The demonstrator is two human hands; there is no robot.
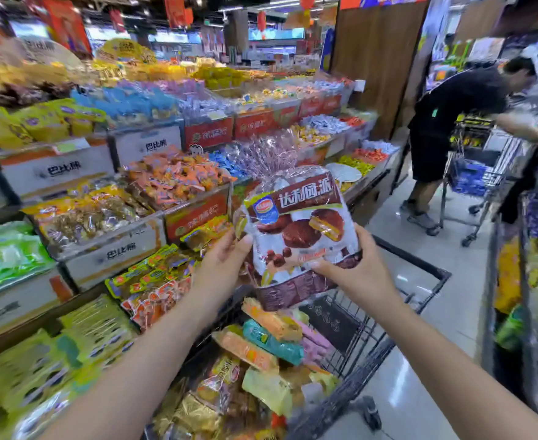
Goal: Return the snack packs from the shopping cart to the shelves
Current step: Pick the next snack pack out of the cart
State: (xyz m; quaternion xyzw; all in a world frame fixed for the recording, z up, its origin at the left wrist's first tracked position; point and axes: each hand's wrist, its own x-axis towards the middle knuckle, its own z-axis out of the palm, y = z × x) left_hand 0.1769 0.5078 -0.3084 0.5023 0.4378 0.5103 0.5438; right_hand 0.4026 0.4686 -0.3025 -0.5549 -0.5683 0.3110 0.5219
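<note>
I hold a large clear bag of chocolate pies point(299, 230) with a brown label upright in front of me, above the shopping cart point(372, 354). My left hand point(223, 265) grips its left edge, thumb on the front. My right hand point(356, 271) grips its lower right corner. Below, the black wire cart holds several snack packs point(261, 347) in orange, teal, pink and yellow wrappers. The tiered snack shelves point(118, 249) run along my left, full of bagged sweets in boxes.
A person in black point(445, 128) bends over another cart point(477, 173) in the aisle at the right. A further dark cart point(521, 281) with goods stands at the far right edge. Grey floor lies between the carts.
</note>
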